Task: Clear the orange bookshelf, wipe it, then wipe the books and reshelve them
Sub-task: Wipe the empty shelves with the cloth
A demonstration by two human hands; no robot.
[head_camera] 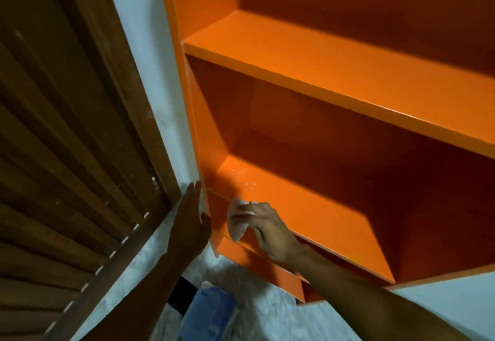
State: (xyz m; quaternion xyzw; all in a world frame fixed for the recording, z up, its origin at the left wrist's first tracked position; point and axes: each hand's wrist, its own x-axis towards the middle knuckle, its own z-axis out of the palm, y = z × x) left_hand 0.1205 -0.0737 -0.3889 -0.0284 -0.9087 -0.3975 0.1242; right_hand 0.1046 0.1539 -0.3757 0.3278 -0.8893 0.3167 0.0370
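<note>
The orange bookshelf (pixel 334 78) fills the right of the head view, and its shelves hold no books. My right hand (pixel 267 231) grips a crumpled white wipe (pixel 237 224) pressed against the front edge of the lower shelf, near its left corner. Small pale specks lie on that shelf just above the wipe. My left hand (pixel 191 220) rests flat with fingers extended against the outer left side panel of the bookshelf. A blue book (pixel 211 314) lies on the floor below, between my forearms.
A brown slatted wooden door (pixel 67 166) stands to the left, with a strip of white wall (pixel 150 72) between it and the bookshelf. The floor (pixel 267 314) is pale and marbled. A dark object (pixel 184 295) lies beside the blue book.
</note>
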